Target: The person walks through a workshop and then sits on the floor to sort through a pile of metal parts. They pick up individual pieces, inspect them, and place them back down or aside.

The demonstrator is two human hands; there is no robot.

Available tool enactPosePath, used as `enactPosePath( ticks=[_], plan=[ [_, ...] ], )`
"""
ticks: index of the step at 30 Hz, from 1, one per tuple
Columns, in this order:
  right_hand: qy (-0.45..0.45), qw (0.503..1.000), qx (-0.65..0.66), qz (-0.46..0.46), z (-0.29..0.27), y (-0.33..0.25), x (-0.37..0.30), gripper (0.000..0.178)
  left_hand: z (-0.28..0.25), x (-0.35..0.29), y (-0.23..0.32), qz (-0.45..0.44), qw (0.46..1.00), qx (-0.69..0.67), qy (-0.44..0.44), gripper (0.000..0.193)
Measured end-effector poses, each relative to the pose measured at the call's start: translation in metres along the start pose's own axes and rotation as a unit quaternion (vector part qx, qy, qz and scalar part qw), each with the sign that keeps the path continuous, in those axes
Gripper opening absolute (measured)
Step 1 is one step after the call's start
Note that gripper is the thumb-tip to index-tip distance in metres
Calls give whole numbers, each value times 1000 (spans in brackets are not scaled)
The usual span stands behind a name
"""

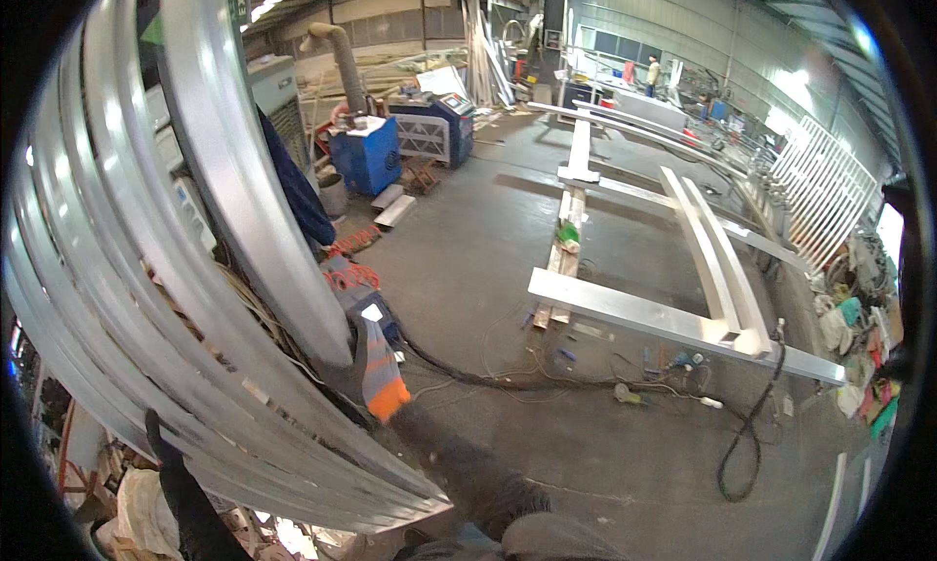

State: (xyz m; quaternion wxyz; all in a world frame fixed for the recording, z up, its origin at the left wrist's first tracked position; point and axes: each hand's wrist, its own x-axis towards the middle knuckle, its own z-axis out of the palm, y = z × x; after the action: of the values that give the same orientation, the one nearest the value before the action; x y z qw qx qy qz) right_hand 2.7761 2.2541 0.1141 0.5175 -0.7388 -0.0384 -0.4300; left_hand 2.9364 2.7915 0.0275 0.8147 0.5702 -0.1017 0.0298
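Several silver bars [171, 239] side by side at left, gloved right hand [379, 366] at lower end of innermost bar [244, 170], left hand [170, 451] on outer side, cannot tell either grip, blue machine [369, 159] beyond.

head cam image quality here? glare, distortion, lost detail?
Head view: silver bars bow along the left rim, fisheye-style, with bright streaks on them; head view, upper right: bright light blooms with a soft halo; head view, lower left: left hand reads nearly black, little detail.

Two hands [381, 371], five-plus silver bars [234, 180], one duct [344, 61]
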Motion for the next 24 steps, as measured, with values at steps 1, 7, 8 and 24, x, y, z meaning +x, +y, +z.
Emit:
enactPosePath(
  ticks=[1,7,8,24],
  plan=[
    [-18,1000,-13,13,-6,-10,-9,70,-14,-12,8,21,1000,12,-17,61],
    [-94,992,83,28,-39,-55,-60,89,-40,-94,44,51,996,43,54,59],
    [-99,992,74,21,-43,-59,-66,91,-36,-108,50,55,995,46,68,59],
    [-112,991,41,-52,-61,-96,-118,107,-21,-186,71,97,982,52,153,54]
  ],
)
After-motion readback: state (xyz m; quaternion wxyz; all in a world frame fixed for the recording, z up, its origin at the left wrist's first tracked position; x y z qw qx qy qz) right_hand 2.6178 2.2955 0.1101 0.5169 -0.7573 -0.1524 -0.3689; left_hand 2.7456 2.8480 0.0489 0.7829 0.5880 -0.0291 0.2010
